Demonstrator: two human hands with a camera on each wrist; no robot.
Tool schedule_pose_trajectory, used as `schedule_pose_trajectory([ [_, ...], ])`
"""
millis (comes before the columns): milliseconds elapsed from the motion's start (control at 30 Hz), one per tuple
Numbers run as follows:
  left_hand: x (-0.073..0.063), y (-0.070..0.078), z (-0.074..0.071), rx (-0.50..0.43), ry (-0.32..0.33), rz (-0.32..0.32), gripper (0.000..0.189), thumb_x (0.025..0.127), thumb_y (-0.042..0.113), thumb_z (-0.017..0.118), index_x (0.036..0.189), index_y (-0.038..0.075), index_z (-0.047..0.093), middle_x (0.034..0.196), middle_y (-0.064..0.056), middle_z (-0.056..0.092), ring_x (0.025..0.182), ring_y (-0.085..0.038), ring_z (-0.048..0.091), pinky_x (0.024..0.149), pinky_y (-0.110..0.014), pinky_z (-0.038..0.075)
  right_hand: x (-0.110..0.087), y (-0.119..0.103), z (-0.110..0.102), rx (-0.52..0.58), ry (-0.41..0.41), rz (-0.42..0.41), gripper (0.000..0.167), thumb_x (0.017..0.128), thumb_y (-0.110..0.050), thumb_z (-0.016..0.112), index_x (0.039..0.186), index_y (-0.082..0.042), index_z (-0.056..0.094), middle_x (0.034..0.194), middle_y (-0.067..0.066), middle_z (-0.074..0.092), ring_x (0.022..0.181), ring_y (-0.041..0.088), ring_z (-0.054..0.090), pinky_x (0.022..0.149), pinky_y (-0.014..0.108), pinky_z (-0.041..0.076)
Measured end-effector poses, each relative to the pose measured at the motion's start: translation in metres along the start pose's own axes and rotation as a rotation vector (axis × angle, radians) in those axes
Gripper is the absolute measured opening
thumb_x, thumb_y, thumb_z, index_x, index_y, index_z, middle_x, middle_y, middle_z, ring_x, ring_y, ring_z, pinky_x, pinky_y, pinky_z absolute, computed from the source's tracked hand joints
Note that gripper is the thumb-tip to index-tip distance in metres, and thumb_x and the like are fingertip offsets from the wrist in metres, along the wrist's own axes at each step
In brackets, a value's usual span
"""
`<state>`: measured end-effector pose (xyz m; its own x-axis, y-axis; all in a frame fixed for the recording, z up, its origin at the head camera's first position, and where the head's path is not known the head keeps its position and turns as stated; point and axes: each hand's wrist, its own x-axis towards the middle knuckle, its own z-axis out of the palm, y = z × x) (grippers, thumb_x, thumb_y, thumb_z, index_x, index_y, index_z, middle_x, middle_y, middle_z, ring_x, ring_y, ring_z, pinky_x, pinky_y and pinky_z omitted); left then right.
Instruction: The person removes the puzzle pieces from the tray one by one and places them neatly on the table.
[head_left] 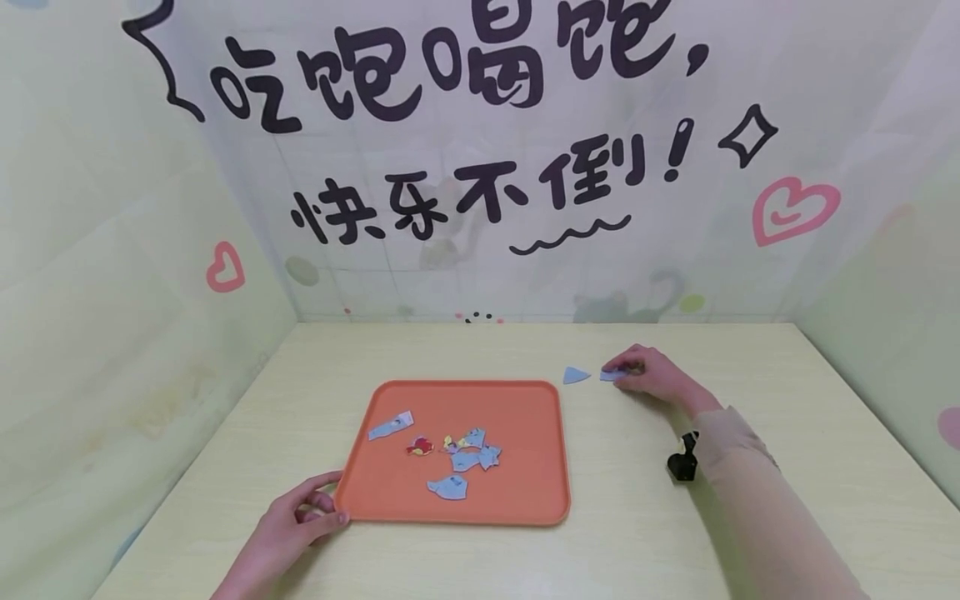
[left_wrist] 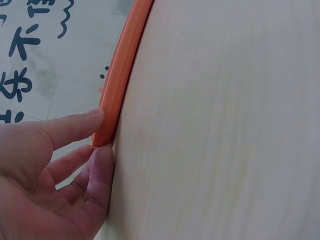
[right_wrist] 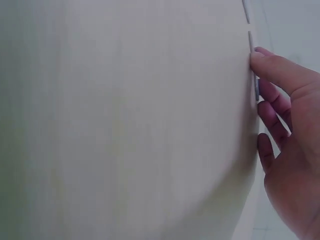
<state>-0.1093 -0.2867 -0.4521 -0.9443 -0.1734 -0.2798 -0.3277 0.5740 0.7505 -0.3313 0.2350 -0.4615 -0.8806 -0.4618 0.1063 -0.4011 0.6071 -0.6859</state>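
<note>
An orange tray (head_left: 517,417) lies on the table, and my left hand (head_left: 292,521) grips its near left corner between thumb and fingers. In the left wrist view the fingertips (left_wrist: 96,117) press against the tray's outer wall. Beyond the tray's far right corner, my right hand (head_left: 652,375) pinches a light blue puzzle piece (head_left: 611,376) close to the tabletop, its fingers covering part of it. Just left of that piece lies a triangular blue piece (head_left: 575,375). The right wrist view shows the held piece (right_wrist: 251,42) edge-on, with the thumb at its side.
On the tray are several flat pieces: a long blue strip (head_left: 390,426), a red one (head_left: 421,447), a cluster of blue ones (head_left: 467,461) and another blue piece (head_left: 448,487) nearer the front. A small black object (head_left: 682,467) stands beside the right sleeve (head_left: 757,492). Printed cloth walls enclose the table.
</note>
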Motion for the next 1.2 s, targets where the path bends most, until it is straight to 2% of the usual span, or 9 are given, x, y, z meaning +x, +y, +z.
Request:
schedule_pose_trajectory([
  [167, 0.000, -0.001, 0.000, -0.001, 0.005, 0.002, 0.065, 0.085, 0.017, 0.077, 0.144, 0.010, 0.050, 0.100, -0.005, 0.061, 0.076, -0.015, 0.051, 0.063, -0.023, 0.045, 0.002, -0.003, 0.000, -0.051, 0.014, -0.025, 0.037, 0.083, -0.011, 0.076, 0.119, -0.002, 0.069, 0.111, 0.018, 0.063, 0.101, 0.028, 0.053, 0.089, 0.038, 0.042],
  [267, 0.000, -0.001, 0.000, 0.003, 0.006, 0.003, 0.065, 0.085, 0.017, 0.077, 0.144, 0.010, 0.050, 0.100, -0.005, 0.061, 0.076, -0.015, 0.051, 0.063, -0.023, 0.045, 0.003, -0.006, 0.001, -0.097, 0.045, -0.058, 0.041, 0.083, -0.014, 0.076, 0.122, -0.002, 0.067, 0.116, 0.019, 0.064, 0.106, 0.033, 0.055, 0.094, 0.047, 0.043],
  [400, 0.000, -0.001, 0.000, 0.000, 0.006, 0.004, 0.065, 0.085, 0.018, 0.077, 0.143, 0.010, 0.050, 0.100, -0.005, 0.061, 0.077, -0.016, 0.052, 0.063, -0.023, 0.046, 0.005, -0.014, 0.002, -0.108, 0.082, -0.065, 0.043, 0.086, -0.016, 0.074, 0.127, -0.006, 0.064, 0.128, 0.017, 0.062, 0.118, 0.039, 0.052, 0.103, 0.059, 0.038],
  [500, 0.000, 0.000, 0.000, -0.006, 0.008, 0.005, 0.065, 0.085, 0.018, 0.077, 0.143, 0.009, 0.050, 0.100, -0.005, 0.061, 0.078, -0.016, 0.053, 0.063, -0.023, 0.046, 0.010, -0.023, 0.004, -0.081, 0.093, -0.073, 0.045, 0.087, -0.016, 0.074, 0.130, -0.009, 0.063, 0.133, 0.014, 0.060, 0.122, 0.038, 0.050, 0.105, 0.059, 0.035],
  [700, -0.001, -0.002, 0.000, -0.019, 0.003, 0.006, 0.065, 0.085, 0.018, 0.077, 0.143, 0.010, 0.050, 0.101, -0.005, 0.060, 0.076, -0.015, 0.053, 0.062, -0.024, 0.047, 0.022, -0.043, 0.012, -0.039, 0.097, -0.132, 0.045, 0.086, -0.017, 0.076, 0.129, -0.011, 0.064, 0.133, 0.011, 0.061, 0.123, 0.035, 0.050, 0.106, 0.057, 0.036],
  [1033, -0.001, -0.002, 0.000, -0.011, 0.001, 0.025, 0.066, 0.084, 0.018, 0.078, 0.143, 0.009, 0.049, 0.100, -0.005, 0.060, 0.075, -0.015, 0.052, 0.062, -0.023, 0.046, 0.035, -0.082, 0.033, -0.017, 0.034, -0.244, 0.043, 0.085, -0.013, 0.077, 0.126, -0.013, 0.067, 0.130, 0.006, 0.065, 0.126, 0.029, 0.049, 0.106, 0.051, 0.035],
  [1200, -0.001, -0.001, -0.001, -0.016, 0.001, 0.030, 0.066, 0.084, 0.018, 0.078, 0.143, 0.009, 0.050, 0.100, -0.005, 0.060, 0.074, -0.014, 0.052, 0.062, -0.023, 0.046, 0.037, -0.099, 0.047, -0.001, -0.016, -0.273, 0.042, 0.086, -0.014, 0.075, 0.127, -0.018, 0.067, 0.131, 0.004, 0.063, 0.126, 0.027, 0.048, 0.108, 0.056, 0.031],
])
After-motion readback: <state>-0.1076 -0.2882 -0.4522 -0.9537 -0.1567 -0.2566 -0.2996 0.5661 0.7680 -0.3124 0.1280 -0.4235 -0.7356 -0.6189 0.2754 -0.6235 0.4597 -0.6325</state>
